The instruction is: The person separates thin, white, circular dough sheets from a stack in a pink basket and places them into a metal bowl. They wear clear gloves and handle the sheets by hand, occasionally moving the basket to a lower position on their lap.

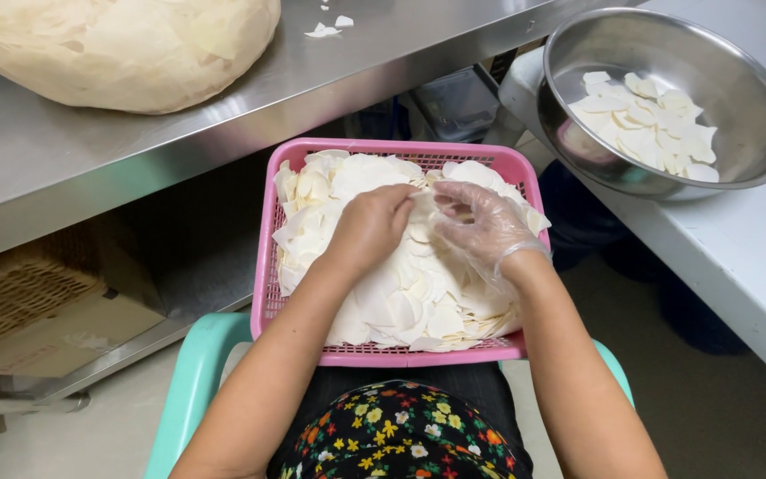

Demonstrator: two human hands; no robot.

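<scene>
Both hands sort pale slices in a lap-held basket.
Left hand [372, 226] and gloved right hand [482, 223] pinch white slices [418, 293] together; pink basket [268, 266] sits close below the table [90, 151].

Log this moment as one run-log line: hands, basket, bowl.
left hand: bare, on white slices | right hand: clear glove, picking at slices | pink basket: on lap, full | steel bowl: some slices

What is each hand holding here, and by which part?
Both hands, left hand and gloved right hand, pinch thin white slices at their edges over the pink plastic basket.
</scene>
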